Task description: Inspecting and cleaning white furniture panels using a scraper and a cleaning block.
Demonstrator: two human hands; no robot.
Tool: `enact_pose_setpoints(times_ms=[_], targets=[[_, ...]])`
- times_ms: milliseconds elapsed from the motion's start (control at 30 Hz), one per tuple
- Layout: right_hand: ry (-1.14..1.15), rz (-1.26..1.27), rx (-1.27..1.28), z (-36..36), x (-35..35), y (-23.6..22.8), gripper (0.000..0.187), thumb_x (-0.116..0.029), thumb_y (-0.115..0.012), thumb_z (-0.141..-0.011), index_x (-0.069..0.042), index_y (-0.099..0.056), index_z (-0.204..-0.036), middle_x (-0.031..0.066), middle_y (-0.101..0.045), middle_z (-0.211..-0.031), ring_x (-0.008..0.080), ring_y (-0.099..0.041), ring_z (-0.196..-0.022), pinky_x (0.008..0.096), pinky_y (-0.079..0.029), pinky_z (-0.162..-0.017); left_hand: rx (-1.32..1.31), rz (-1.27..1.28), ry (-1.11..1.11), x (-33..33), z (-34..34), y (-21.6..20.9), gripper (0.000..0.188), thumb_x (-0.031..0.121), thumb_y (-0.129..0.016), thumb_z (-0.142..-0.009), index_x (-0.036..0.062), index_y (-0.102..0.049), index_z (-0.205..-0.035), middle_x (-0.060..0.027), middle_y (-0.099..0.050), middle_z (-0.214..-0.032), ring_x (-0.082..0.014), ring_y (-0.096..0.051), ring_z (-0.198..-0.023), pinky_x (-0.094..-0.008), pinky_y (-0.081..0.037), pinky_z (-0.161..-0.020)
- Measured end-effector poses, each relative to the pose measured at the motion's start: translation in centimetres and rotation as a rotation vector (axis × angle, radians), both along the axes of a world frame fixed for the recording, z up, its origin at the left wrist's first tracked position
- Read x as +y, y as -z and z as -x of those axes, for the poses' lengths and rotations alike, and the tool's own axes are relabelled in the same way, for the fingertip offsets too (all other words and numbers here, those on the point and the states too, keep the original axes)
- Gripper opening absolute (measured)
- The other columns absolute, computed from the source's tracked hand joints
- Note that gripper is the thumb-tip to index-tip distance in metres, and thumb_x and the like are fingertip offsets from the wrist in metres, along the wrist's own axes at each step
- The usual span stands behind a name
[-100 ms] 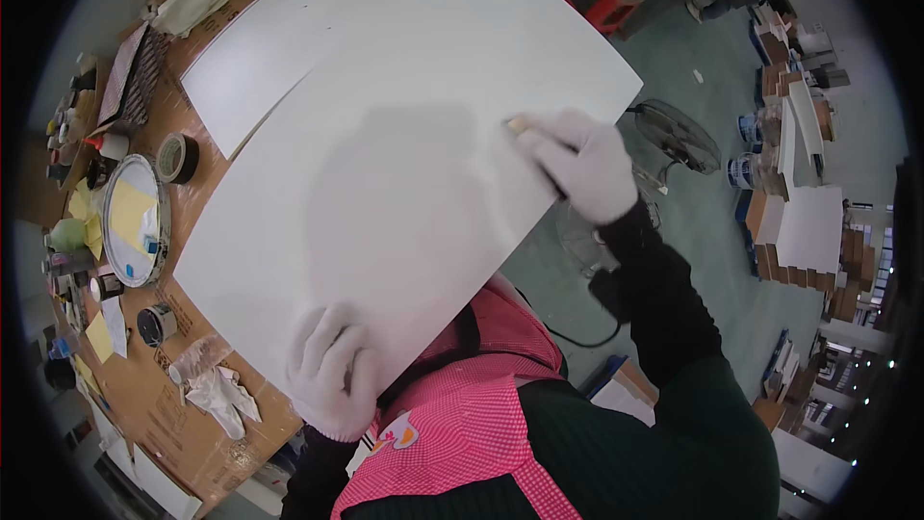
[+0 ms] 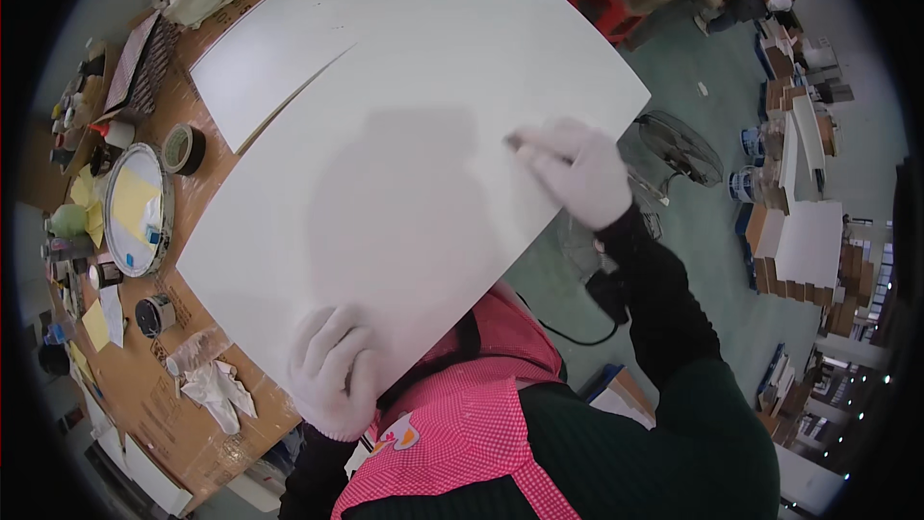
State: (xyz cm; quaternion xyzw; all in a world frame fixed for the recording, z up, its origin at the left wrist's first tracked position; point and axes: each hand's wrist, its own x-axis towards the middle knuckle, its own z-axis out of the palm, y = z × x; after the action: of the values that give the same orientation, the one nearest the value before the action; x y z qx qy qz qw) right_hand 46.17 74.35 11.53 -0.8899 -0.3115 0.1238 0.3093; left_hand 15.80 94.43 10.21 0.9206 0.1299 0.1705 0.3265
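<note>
I see a large white board (image 2: 385, 193) filling the centre of the frame, lying over the bench (image 2: 144, 395) and a second board (image 2: 279, 48) at upper left. My gloved left hand (image 2: 335, 380) clamps its near edge at lower centre, fingers curled on top. My right hand (image 2: 576, 171) pinches a small tool, tip on the face near the right edge. The board looks stiff, light and smooth, so I judge it slippery under gloves; its edges are the best hold.

One head-worn fisheye view looks steeply down — close over the white board (image 2: 404, 183) and workbench (image 2: 144, 395), edges bending.
</note>
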Motion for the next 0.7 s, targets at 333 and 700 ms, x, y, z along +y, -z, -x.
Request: enact_pose_setpoints(times_ms=[333, 700], targets=[[0.109, -0.134, 0.157, 1.5, 1.3, 0.8, 0.031, -0.018, -0.064, -0.093, -0.001, -0.072, -0.117, 0.0179, -0.074, -0.101, 0.0246, -0.071, -0.095, 0.0322, -0.054, -0.086, -0.047, 0.21, 0.045, 1.0, 1.8, 0.6, 0.012, 0.002, -0.062, -0.081, 0.0004, -0.068, -0.091, -0.016, -0.07, -0.107, -0.0385, -0.065, -0.106, -0.046, -0.051, -0.092], [-0.746, -0.189, 0.506, 14.4, 5.0, -0.1, 0.019, -0.007, -0.065, -0.085, -0.016, -0.076, -0.098, 0.0004, -0.069, -0.088, 0.0178, -0.069, -0.087, 0.0355, -0.055, -0.092, -0.656, 0.922, -0.468, 1.6, 4.9, 3.8, 0.049, 0.038, -0.034, -0.11, -0.0023, -0.056, -0.127, -0.0212, -0.055, -0.138, -0.0314, -0.054, -0.127, -0.0463, -0.041, -0.108]])
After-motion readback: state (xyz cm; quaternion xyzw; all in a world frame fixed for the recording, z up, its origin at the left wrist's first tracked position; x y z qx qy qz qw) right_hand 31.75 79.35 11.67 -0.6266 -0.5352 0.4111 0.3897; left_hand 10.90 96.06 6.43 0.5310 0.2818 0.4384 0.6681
